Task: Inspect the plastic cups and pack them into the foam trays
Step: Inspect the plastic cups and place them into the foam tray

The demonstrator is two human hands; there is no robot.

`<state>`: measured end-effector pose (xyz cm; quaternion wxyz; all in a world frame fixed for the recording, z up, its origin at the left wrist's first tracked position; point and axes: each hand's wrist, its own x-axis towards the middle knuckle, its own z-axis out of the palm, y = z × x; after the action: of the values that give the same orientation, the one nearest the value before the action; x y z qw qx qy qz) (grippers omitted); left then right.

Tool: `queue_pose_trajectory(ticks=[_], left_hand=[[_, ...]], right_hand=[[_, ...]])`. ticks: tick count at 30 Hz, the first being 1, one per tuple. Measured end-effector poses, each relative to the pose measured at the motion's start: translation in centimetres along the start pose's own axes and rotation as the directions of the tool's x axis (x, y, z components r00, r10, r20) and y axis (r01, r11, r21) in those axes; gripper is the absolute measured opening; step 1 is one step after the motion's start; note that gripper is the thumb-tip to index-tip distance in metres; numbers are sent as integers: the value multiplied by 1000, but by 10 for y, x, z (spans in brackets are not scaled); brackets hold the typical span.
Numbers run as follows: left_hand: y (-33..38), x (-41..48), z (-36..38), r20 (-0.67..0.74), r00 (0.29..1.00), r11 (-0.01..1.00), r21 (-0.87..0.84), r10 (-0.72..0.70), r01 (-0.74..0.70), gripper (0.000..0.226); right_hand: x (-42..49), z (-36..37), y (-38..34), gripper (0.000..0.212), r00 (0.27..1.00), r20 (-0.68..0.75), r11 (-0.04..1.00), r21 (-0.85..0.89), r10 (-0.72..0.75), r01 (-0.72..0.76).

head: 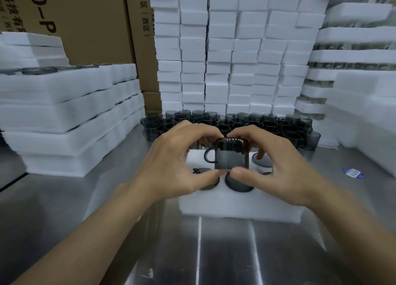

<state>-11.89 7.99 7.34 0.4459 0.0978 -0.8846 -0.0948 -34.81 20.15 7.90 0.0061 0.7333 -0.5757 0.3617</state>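
Both hands up over the foam tray (235,207), a smoky grey cup (231,155) pinched between them. Left hand (177,162) and right hand (276,166) mirror each other: thumbs under the cup's lower edge, curled fingers (211,132) on its top edge, palms well apart. The light rim-only grip leaves the cup walls uncovered, probably so they can be looked through for flaws before packing. The cup sits squarely between the fingertips of the two hands, with its handle sticking out toward 9 o'clock past the left thumb. Cannot tell which end is up. The cup hangs directly above the tray, clear of the foam. The seated cups (239,185) fill pockets below it as dark discs; the hands hide any free pocket. Judged step: inspection, with insertion next. The unpacked cups (257,125) crowd the steel tabletop (192,241) at the tray's 12 o'clock, and the filled tray stacks (64,113) stand at 9 o'clock, both placed within easy reach. A blue sticker (353,173) lies at 3 o'clock.
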Motion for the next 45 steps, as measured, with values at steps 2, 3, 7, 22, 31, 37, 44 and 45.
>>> queue_pose_trajectory(ticks=[2,3,7,22,31,37,44,45], left_hand=[[-2,0,-1,-11,999,1000,-9,-30,30,53],[-3,0,-1,-14,999,999,-28,-46,46,52],[-8,0,-1,42,994,992,-67,-102,105,52],[-7,2,0,99,986,989,-60,-132,139,65],[-8,7,-5,260,915,856,-345,-307,385,61],[-7,7,1,323,883,758,-462,-340,461,51],[-17,8,9,186,864,757,-419,-468,501,40],[-22,7,10,178,855,766,-385,-486,515,42]], right_hand=[[0,-3,2,71,1000,26,996,-90,-4,6],[1,-4,2,72,1000,20,993,-115,-12,14],[3,-6,-3,53,992,-75,989,-117,-100,91],[4,-2,-15,62,985,-148,995,15,-92,95],[5,-4,-10,80,977,-102,983,-6,-185,185],[6,-2,-11,65,978,-151,989,-57,-142,135],[10,0,3,42,904,-272,923,294,329,-247],[10,-1,7,43,887,-265,901,324,379,-288]])
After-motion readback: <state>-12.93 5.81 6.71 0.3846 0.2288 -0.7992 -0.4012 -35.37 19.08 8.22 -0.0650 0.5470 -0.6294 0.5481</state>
